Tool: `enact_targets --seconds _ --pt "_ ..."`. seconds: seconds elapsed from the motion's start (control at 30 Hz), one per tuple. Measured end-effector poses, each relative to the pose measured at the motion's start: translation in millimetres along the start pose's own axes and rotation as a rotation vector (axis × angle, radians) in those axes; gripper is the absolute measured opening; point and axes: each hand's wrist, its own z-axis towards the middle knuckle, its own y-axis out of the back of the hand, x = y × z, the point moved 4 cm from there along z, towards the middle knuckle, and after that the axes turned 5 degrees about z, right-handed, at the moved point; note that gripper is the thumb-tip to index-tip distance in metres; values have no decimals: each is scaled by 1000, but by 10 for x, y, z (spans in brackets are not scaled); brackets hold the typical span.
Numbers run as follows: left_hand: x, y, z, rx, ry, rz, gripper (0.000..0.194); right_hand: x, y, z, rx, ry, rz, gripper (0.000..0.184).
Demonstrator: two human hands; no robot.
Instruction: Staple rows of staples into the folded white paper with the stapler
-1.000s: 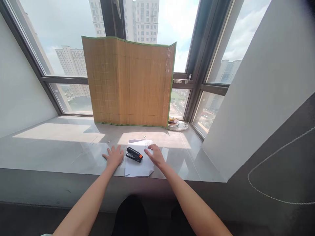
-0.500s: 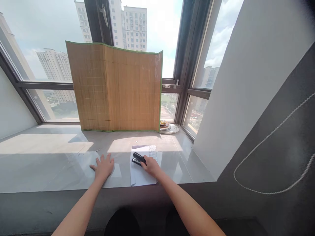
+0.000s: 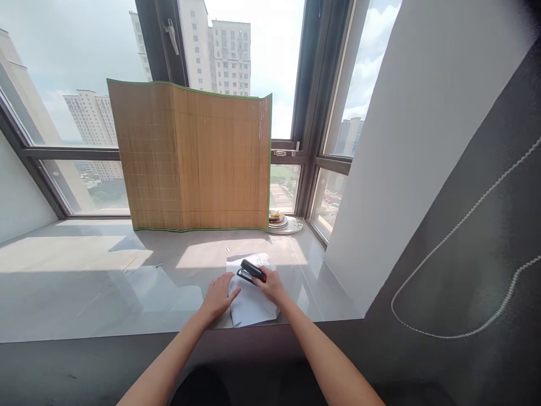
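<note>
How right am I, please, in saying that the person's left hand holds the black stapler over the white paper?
Not quite: the head view shows the right hand, not the left hand, holding the black stapler over the white paper.

On the pale tiled windowsill, the black oblong stapler, in your right hand, is over white rectangular paper, right of your left hand. Behind stands the brown slatted mat, round stacked plates at its right edge.
</note>
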Motion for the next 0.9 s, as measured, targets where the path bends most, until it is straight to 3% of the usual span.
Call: enact_targets --seconds 0.13,0.23,0.43,0.57,0.67,0.9 --pt "-232 -44 -10 172 -40 146 75 -116 334 -181 -32 26 49 19" --pt "-263 15 -52 204 -80 100 87 -190 382 -342 9 -4 49 27" --pt "-245 53 -113 145 -109 -137 94 -209 206 -442 46 71 52 30" --pt "-204 41 -123 92 -85 -305 91 -188 273 -505 -98 169 63 39" --pt "-168 40 -124 53 -57 -424 87 -155 404 -633 -272 200 15 27" --pt "-157 17 -101 72 -68 -408 96 -152 414 -679 -296 108 49 41"
